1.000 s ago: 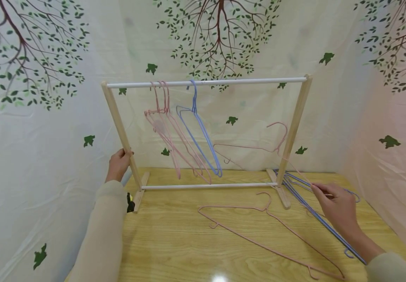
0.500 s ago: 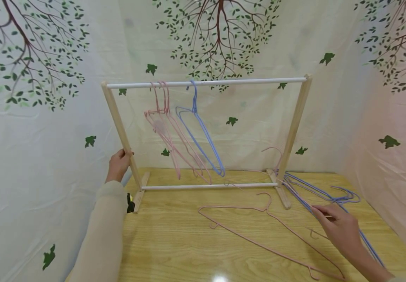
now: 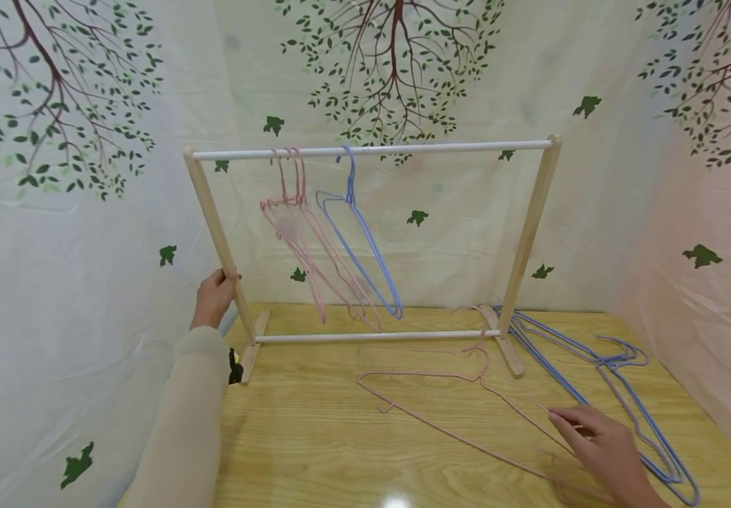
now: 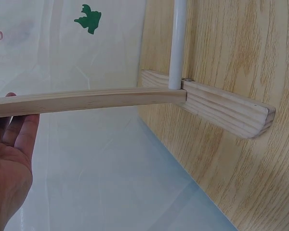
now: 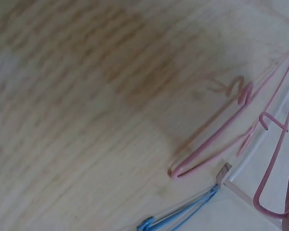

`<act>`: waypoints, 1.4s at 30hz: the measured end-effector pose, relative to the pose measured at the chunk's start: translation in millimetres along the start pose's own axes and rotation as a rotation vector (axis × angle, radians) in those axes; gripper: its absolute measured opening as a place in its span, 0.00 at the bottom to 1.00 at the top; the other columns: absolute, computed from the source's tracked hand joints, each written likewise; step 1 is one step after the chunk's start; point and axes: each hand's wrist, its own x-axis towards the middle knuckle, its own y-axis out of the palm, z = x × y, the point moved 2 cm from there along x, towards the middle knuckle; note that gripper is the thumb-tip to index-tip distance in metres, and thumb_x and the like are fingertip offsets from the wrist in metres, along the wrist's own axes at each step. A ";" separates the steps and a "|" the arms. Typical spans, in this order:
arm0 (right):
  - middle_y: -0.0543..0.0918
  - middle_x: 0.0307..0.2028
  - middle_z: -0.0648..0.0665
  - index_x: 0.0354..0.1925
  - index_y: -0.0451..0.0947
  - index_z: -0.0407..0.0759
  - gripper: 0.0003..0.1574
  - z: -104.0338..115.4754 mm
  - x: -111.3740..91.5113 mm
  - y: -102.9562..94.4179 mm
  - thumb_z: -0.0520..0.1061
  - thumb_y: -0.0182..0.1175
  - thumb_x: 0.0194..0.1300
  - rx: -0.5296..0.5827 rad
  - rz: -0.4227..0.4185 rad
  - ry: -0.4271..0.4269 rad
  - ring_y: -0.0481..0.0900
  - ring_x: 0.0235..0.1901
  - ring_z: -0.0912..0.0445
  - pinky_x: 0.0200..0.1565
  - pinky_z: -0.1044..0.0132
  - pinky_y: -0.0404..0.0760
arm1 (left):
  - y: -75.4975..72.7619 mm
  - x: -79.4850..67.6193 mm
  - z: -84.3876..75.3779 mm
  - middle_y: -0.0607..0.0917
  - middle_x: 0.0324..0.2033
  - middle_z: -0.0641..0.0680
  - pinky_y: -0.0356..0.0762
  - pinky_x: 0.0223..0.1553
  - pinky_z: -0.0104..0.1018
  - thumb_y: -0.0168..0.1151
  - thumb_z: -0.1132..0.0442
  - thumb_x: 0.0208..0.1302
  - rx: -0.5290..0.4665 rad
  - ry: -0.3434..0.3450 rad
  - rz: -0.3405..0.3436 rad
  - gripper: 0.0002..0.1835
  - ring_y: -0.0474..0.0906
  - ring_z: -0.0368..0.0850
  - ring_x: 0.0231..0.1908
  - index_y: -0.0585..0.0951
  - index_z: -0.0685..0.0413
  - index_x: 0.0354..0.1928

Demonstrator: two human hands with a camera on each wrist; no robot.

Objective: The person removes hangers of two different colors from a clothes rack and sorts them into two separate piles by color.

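Note:
My left hand (image 3: 214, 296) holds the left wooden upright (image 3: 209, 208) of a clothes rack; the left wrist view shows the fingers (image 4: 25, 132) against this post. Between thumb and fingers, my right hand (image 3: 603, 444) pinches a pink wire hanger (image 5: 258, 190) by one end. That hanger is low over the table, blurred in the head view, and overlaps another pink hanger (image 3: 423, 372) lying flat. Several pink hangers (image 3: 303, 180) and blue hangers (image 3: 375, 257) hang from the rack's white top rod (image 3: 442, 147), left of its middle.
Several blue hangers (image 3: 613, 361) lie piled on the wooden table (image 3: 315, 437) right of the rack's foot (image 3: 510, 356). A lower white rod (image 3: 372, 336) joins the two feet. A small black object (image 3: 235, 367) sits by the left foot. Printed cloth (image 3: 467, 85) encloses the table.
My right hand has lowered the pink hanger from beside the right upright towards the table, over the lying pink one. The left hand keeps its place on the post.

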 end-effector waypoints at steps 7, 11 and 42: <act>0.86 0.30 0.50 0.37 0.88 0.43 0.03 -6.0 -8.6 9.6 0.38 0.68 0.63 -0.007 0.047 0.081 0.80 0.30 0.69 0.29 0.76 0.78 | 0.8 -2.9 1.2 0.71 0.65 0.67 0.66 0.63 0.55 0.41 0.51 0.79 0.016 -0.003 -0.004 0.28 0.67 0.63 0.62 0.65 0.59 0.73; 0.86 0.31 0.50 0.39 0.88 0.43 0.05 -9.9 -7.5 13.2 0.41 0.67 0.65 -0.049 0.083 0.148 0.80 0.31 0.69 0.30 0.73 0.80 | 1.4 -6.0 1.3 0.71 0.65 0.66 0.65 0.63 0.55 0.41 0.51 0.80 0.007 -0.009 -0.006 0.29 0.67 0.63 0.62 0.64 0.59 0.74; 0.86 0.34 0.47 0.41 0.88 0.40 0.11 -53.3 1.9 29.8 0.45 0.69 0.62 -0.294 0.212 0.198 0.82 0.32 0.50 0.28 0.61 0.76 | 1.3 -25.1 -5.1 0.72 0.65 0.65 0.66 0.62 0.53 0.42 0.53 0.79 0.009 -0.002 -0.033 0.27 0.68 0.61 0.62 0.65 0.58 0.73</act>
